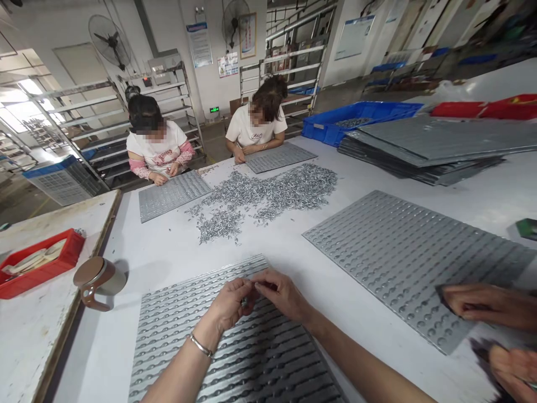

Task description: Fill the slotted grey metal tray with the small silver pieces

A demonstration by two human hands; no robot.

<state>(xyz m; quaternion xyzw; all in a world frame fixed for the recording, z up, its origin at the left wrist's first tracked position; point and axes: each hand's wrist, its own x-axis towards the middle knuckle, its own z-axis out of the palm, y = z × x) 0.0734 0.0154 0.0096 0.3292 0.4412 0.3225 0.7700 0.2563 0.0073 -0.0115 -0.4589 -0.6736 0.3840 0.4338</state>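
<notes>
My left hand [230, 305] and my right hand [282, 292] meet fingertip to fingertip over the far edge of a grey slotted metal tray [235, 358] in front of me. Both are pinched shut on small shiny metal pieces [246, 301], too small to name more closely. A silver bracelet sits on my left wrist. Further out on the white table [168, 252] lies a big loose heap of small silver metal parts [268, 196], beyond my hands' reach as they are.
A second grey tray [403, 252] lies to the right, with another person's hands [490, 308] at its near corner. Two seated people work at trays [172, 193] across the table. A brown mug [98, 280] stands left; a red bin [37, 263], stacked trays [432, 148] and a blue crate [356, 117] surround.
</notes>
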